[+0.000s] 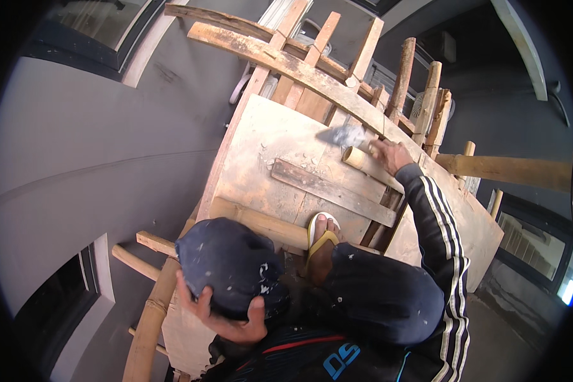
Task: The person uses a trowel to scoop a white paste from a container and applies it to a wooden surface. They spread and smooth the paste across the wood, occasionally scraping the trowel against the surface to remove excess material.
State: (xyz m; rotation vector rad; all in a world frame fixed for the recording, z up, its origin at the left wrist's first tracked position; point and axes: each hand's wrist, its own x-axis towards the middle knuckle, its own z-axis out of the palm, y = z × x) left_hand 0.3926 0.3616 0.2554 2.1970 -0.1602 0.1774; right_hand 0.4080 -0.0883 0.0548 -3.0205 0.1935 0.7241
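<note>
My right hand is stretched forward and closed on the handle of a trowel. Its pointed grey blade, smeared by motion, points left over the plywood platform. Just below the trowel lies a cut bamboo tube, its open end facing left. Crumbs of dried mortar are scattered near a loose wooden plank. My left hand rests against my bent left knee, fingers spread, with no tool in it.
I crouch high on a scaffold. My sandalled foot stands beside a thick bamboo pole. Beyond the platform run a long timber rail and several upright posts. A gap opens between the boards. A grey wall rises at the left.
</note>
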